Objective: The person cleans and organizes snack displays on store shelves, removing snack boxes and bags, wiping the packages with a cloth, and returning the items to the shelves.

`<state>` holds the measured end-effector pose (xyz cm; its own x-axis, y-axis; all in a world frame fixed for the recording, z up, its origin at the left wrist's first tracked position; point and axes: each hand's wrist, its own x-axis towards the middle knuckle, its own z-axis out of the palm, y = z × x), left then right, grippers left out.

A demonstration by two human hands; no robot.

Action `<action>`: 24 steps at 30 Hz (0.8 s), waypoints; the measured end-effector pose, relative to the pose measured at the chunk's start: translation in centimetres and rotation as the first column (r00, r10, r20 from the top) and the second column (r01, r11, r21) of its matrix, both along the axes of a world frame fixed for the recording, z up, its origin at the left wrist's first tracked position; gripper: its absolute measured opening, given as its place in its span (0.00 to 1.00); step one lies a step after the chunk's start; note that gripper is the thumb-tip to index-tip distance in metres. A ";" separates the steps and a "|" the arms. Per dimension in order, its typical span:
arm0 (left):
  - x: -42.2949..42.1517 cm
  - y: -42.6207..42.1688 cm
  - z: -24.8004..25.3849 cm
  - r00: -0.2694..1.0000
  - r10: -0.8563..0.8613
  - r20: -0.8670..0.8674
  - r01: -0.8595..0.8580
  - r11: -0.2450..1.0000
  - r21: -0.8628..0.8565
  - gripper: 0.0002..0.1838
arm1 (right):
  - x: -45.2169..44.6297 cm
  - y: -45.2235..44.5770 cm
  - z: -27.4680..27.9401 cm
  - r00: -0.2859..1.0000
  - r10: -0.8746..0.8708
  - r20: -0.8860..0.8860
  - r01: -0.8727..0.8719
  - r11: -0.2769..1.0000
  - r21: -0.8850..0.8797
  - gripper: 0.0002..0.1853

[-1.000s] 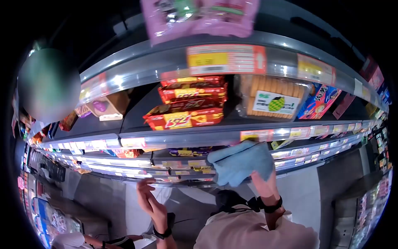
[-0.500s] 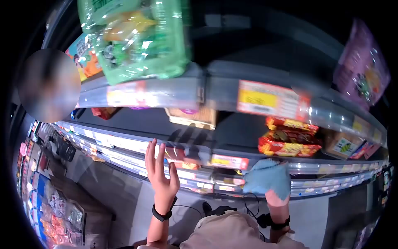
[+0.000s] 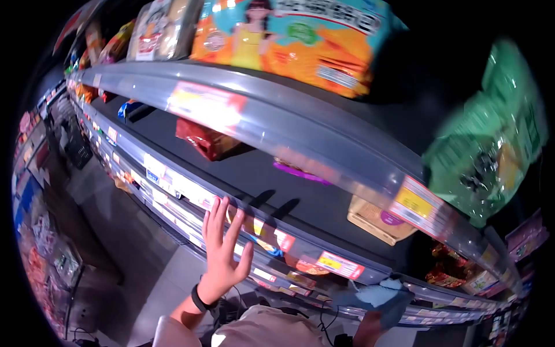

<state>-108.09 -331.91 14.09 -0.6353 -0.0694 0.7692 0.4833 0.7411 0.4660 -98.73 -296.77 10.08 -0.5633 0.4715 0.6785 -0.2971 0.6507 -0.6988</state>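
Note:
My left hand [image 3: 224, 251] is raised in front of the lower shelf edge, fingers stretched and apart, holding nothing. A dark band circles its wrist. At the lower right, my right hand [image 3: 371, 322] is in shade and holds a light blue cloth [image 3: 378, 294], which hides its fingers. The cloth is beside the lower shelf's front edge. Above my hands, an orange and blue snack bag [image 3: 289, 43] stands on the upper shelf [image 3: 277, 124]. A green plastic package [image 3: 483, 156] is at the right of that shelf.
A red package [image 3: 205, 139], a purple-edged item [image 3: 303, 172] and a tan box [image 3: 378, 220] sit on the shelf below. Price tags [image 3: 341, 265] line the edges. More shelves run down to the floor. A display stand [image 3: 87, 248] with bagged goods is across the aisle at left.
The view has swung left along the shelves, so the green package now appears at the right and the orange bag at top centre. My left hand stays spread; the right still has the cloth.

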 end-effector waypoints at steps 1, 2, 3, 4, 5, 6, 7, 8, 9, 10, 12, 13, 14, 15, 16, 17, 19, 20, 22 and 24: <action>-0.5 -1.9 0.9 1.000 -0.020 0.008 0.020 1.000 0.003 0.34 | 0.0 -0.9 0.1 0.990 0.116 -0.077 -0.120 0.991 -0.058 0.25; -1.1 -3.7 2.2 0.999 -0.048 -0.012 0.049 0.999 0.012 0.34 | -0.1 -2.9 1.0 0.992 0.104 -0.065 -0.105 0.995 -0.006 0.23; -1.7 -5.8 3.4 0.997 -0.078 -0.012 0.078 0.997 -0.003 0.34 | -0.3 -5.0 1.9 0.994 0.091 -0.055 -0.088 0.995 0.046 0.21; -2.4 -8.0 4.6 0.994 -0.110 -0.009 0.110 0.994 -0.018 0.34 | -0.4 -7.0 2.7 0.996 0.077 -0.047 -0.072 0.993 0.097 0.20; -3.0 -10.0 6.1 0.993 -0.121 0.004 0.121 0.990 -0.068 0.34 | -0.8 -9.5 3.5 0.995 0.028 -0.093 -0.016 0.992 0.128 0.17; -3.8 -11.7 7.4 0.992 -0.126 0.019 0.127 0.988 -0.092 0.36 | -0.8 -11.3 3.7 0.995 0.042 -0.094 -0.025 0.984 0.177 0.17; -4.3 -13.4 8.7 0.984 -0.168 0.053 0.172 0.981 -0.088 0.36 | -0.8 -13.1 4.0 0.994 0.056 -0.096 -0.034 0.974 0.225 0.16; -5.1 -15.0 10.1 0.975 -0.210 0.077 0.216 0.973 -0.084 0.37 | -0.9 -14.9 4.3 0.993 0.072 -0.098 -0.042 0.961 0.272 0.16; -5.9 -16.4 11.2 0.972 -0.229 0.051 0.234 0.960 -0.150 0.35 | -1.0 -16.4 2.4 0.973 0.082 -0.218 -0.110 0.987 -0.119 0.16; -7.1 -17.9 11.8 0.968 -0.240 0.073 0.249 0.951 -0.185 0.33 | -0.8 -18.1 1.0 0.959 0.068 -0.274 -0.150 0.944 -0.292 0.16; -8.8 -20.0 13.7 0.941 -0.082 0.327 0.199 0.918 -0.343 0.33 | -0.3 -21.4 -1.1 0.978 0.029 -0.205 -0.099 0.935 -0.341 0.17; -10.1 -20.7 14.1 0.931 -0.063 0.359 0.212 0.894 -0.394 0.37 | -0.1 -22.8 -2.0 0.998 0.001 -0.062 -0.014 0.978 -0.209 0.19; -11.7 -21.2 14.3 0.933 -0.080 0.351 0.215 0.905 -0.366 0.37 | 0.0 -24.1 -2.9 0.996 -0.049 0.080 0.054 0.996 -0.064 0.20; -13.4 -21.6 14.4 0.912 -0.060 0.405 0.253 0.860 -0.443 0.40 | 0.4 -25.3 -3.8 0.968 -0.121 0.221 0.104 0.991 0.085 0.22; -15.0 -21.9 14.2 0.887 -0.031 0.461 0.298 0.801 -0.520 0.43 | 0.6 -26.2 -5.0 0.942 -0.167 0.292 0.124 0.979 0.161 0.23; -16.9 -22.4 14.1 0.884 -0.039 0.466 0.304 0.804 -0.510 0.43 | 0.8 -27.2 -6.1 0.910 -0.215 0.355 0.134 0.962 0.240 0.24; -20.6 -23.2 13.8 0.868 -0.172 0.466 0.473 0.573 -0.669 0.47 | 0.3 -29.2 -7.8 0.956 0.062 0.287 -0.073 0.997 0.025 0.26; -21.6 -23.1 13.7 0.869 -0.177 0.462 0.473 0.572 -0.670 0.47 | 0.2 -30.9 -7.4 0.957 0.151 0.249 -0.144 0.989 -0.044 0.27; -23.5 -22.5 13.2 0.855 -0.191 0.482 0.510 0.478 -0.715 0.53 | 0.2 -33.9 -5.7 0.906 0.412 0.092 -0.325 0.820 -0.471 0.25; -24.3 -22.2 11.9 0.899 -0.226 0.376 0.439 0.463 -0.770 0.52 | -0.1 -36.8 -3.9 0.802 0.369 -0.469 -0.540 0.112 -0.834 0.25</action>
